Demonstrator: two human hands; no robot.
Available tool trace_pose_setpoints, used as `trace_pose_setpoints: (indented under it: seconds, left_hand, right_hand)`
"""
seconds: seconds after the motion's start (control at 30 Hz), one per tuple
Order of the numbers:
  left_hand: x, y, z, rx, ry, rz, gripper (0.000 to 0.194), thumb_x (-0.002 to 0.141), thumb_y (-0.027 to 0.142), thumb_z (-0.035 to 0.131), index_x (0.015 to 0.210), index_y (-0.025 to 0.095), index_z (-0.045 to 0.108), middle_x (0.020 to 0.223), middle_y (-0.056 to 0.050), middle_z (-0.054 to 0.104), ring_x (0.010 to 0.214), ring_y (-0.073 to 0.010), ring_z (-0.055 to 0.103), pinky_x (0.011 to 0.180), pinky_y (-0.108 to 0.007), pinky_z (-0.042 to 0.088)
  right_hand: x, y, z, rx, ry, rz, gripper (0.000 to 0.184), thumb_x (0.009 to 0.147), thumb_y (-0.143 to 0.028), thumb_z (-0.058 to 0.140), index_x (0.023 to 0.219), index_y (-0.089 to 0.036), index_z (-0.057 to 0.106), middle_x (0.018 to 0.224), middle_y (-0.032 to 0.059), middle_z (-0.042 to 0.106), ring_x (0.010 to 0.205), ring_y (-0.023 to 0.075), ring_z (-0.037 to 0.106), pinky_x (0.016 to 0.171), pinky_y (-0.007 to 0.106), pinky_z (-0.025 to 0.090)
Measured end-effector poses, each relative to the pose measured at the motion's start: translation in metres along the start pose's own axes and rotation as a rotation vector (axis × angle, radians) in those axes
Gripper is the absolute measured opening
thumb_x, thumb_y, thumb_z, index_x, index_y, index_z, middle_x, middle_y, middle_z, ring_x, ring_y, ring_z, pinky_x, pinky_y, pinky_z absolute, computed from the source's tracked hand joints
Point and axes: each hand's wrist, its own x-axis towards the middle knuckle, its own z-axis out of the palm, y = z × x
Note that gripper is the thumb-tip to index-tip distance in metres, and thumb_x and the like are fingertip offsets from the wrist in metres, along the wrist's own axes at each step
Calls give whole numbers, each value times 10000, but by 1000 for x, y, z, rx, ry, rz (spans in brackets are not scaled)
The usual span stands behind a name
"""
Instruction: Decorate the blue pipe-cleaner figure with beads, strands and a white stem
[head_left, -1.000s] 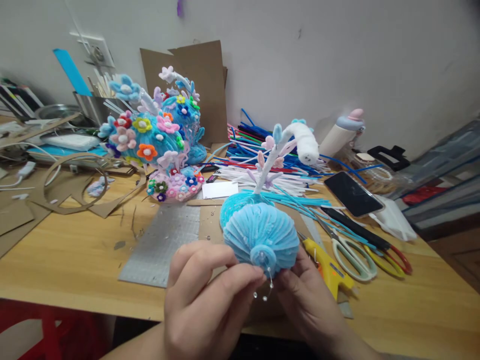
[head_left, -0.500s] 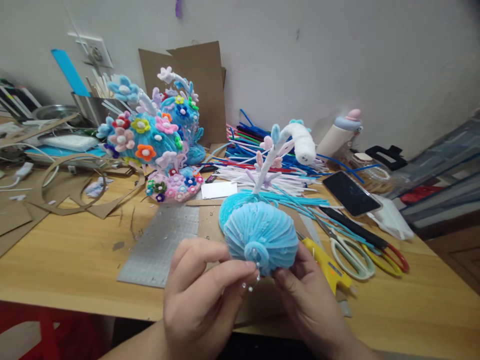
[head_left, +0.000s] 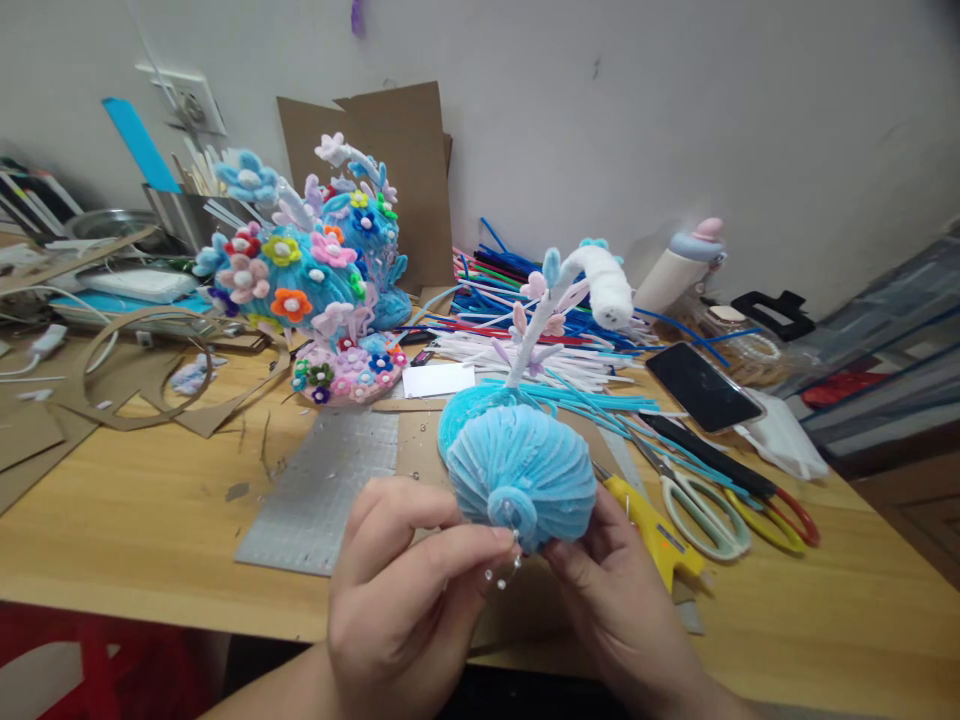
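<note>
A light blue, ribbed dome of fuzzy pipe cleaners (head_left: 529, 460) is tilted toward me, with a small coiled ring at its tip. My right hand (head_left: 619, 590) grips its lower right side, the fingertips hidden behind it. Close to the ring, my left hand (head_left: 420, 580) pinches a thin strand of clear beads (head_left: 502, 580), whose loose beads dangle below the fingers. Behind the dome stands a white curved stem (head_left: 536, 330) with pastel petals, rising from a turquoise round base (head_left: 454, 425).
Flower-covered pipe-cleaner pieces (head_left: 292, 270) stand at back left. Loose pipe cleaners (head_left: 487, 320) lie behind the dome. To the right are a yellow glue gun (head_left: 660, 540), scissors (head_left: 705, 515), a phone (head_left: 705, 385) and a bottle (head_left: 679, 265). A grey cutting mat (head_left: 322, 490) lies left.
The dome's ringed tip and the bead strand have shifted slightly left with my left fingers. Over the last half second, hardly anything has moved; both hands keep their holds.
</note>
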Motion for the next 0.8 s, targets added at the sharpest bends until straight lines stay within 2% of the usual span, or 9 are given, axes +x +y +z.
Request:
trace_pose_setpoints:
  seconds: [0.17, 0.27, 0.37, 0.47, 0.53, 0.63, 0.7, 0.8]
  left_hand:
    - [-3, -1, 3, -5, -15, -43, 247, 811, 16, 651, 927, 232, 683, 788, 0, 564, 752, -142, 523, 646, -294, 450]
    - [-5, -3, 3, -3, -34, -64, 216, 812, 90, 704, 971, 233, 674, 848, -8, 554, 804, -153, 527, 694, -298, 459]
    - [-7, -8, 0, -21, -10, -67, 282, 812, 260, 742, 1070, 227, 632, 929, -23, 557, 877, -175, 534, 773, -315, 466]
    - [-2, -17, -8, -66, -23, -139, 387, 808, 386, 730, 1139, 237, 595, 1059, -50, 545, 998, -204, 536, 876, -333, 460]
    - [7, -24, -16, -123, -148, -209, 391, 845, 428, 674, 1183, 255, 579, 1163, -67, 535, 1123, -227, 520, 958, -350, 447]
    - [24, -31, -26, -272, -424, -312, 483, 844, 540, 619, 1260, 308, 539, 1322, -62, 508, 1293, -268, 449, 1066, -408, 407]
    - [33, -31, -31, -356, -615, -396, 698, 715, 632, 701, 1320, 357, 488, 1424, -40, 450, 1350, -309, 400, 1108, -461, 371]
    - [37, -28, -35, -360, -845, -452, 1017, 523, 590, 853, 1406, 409, 383, 1510, -26, 364, 1387, -367, 346, 1136, -528, 319]
  right_hand:
    - [-1, -1, 0, 30, -13, 42, 434, 705, -364, 826, 1098, -320, 648, 1123, 35, 713, 1023, 232, 650, 921, 404, 512]
    - [-1, -5, 2, 93, -61, 91, 368, 767, -382, 772, 1108, -301, 661, 1131, 49, 710, 1017, 233, 649, 919, 406, 510]
    - [2, -12, 3, 171, -142, 196, 289, 813, -383, 725, 1080, -282, 683, 1045, 47, 727, 893, 212, 669, 802, 360, 549]
    - [6, -20, -1, 253, -210, 312, 216, 807, -405, 730, 949, -243, 719, 849, 22, 723, 698, 147, 647, 630, 248, 540]
    - [9, -23, -6, 281, -259, 401, 222, 801, -420, 737, 883, -215, 724, 729, 1, 689, 583, 103, 606, 547, 192, 510]
    - [11, -24, -16, 292, -350, 536, 282, 800, -438, 736, 936, -192, 719, 687, -6, 664, 531, 87, 591, 515, 179, 510]
    - [12, -23, -22, 299, -412, 589, 324, 798, -436, 737, 980, -170, 711, 698, 5, 664, 542, 92, 603, 514, 185, 522]
    - [13, -21, -29, 315, -472, 606, 310, 820, -396, 723, 1001, -145, 703, 679, 9, 658, 535, 93, 613, 507, 190, 533]
